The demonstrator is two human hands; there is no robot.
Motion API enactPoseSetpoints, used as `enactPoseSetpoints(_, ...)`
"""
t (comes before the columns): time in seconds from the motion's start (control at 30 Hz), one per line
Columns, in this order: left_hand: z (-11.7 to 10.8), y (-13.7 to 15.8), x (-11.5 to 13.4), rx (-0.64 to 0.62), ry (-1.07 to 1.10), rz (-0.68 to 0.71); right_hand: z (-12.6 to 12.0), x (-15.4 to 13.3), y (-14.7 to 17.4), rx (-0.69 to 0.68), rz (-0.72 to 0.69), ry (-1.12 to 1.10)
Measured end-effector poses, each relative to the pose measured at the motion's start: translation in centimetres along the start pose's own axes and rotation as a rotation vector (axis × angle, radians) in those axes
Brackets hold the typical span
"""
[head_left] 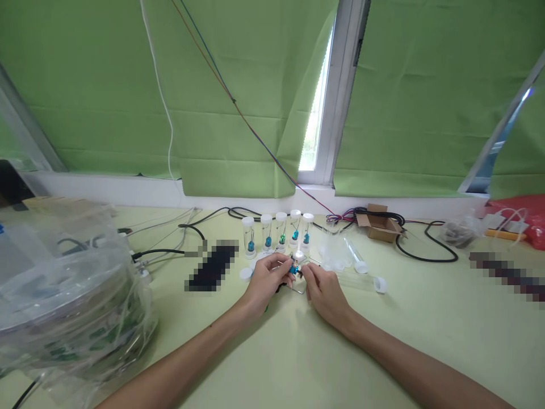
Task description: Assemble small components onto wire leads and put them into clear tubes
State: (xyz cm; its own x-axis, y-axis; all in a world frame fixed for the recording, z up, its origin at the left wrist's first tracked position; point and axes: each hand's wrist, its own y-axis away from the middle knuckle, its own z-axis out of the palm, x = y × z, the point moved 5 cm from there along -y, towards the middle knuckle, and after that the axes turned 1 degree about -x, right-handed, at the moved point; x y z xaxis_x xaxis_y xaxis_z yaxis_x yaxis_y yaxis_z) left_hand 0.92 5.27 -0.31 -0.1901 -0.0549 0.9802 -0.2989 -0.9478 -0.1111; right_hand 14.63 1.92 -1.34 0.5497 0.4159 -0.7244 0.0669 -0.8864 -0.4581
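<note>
Left hand [268, 277] pinches a small blue piece [293, 269] between thumb and fingers over the table [272, 363], just in front of upright clear tubes [266, 232], while the right hand [327, 289], fingers curled, is beside it, whether gripping anything I cannot tell.

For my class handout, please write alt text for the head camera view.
A person's left hand holds a small blue part, the right hand close beside it, over a pale yellow-green table. Behind stand five white-capped clear tubes, an open cardboard box to their right.
</note>
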Motion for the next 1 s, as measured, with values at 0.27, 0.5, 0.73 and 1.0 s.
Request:
enactPoseSetpoints(0.27,-0.26,0.05,0.52,0.041,0.010,0.007,0.29,-0.33,0.27,-0.019,-0.048,-0.068)
enactPoseSetpoints(0.5,-0.23,-0.09,0.04,-0.007,-0.027,0.024,0.25,-0.07,0.08,-0.033,-0.043,0.004)
enactPoseSetpoints(0.73,-0.22,-0.09,0.15,0.010,-0.010,0.036,0.07,-0.21,0.13,-0.008,-0.012,-0.006)
enactPoseSetpoints(1.0,-0.21,-0.04,0.45,0.025,-0.014,0.024,0.37,-0.20,0.25,-0.023,-0.048,-0.058)
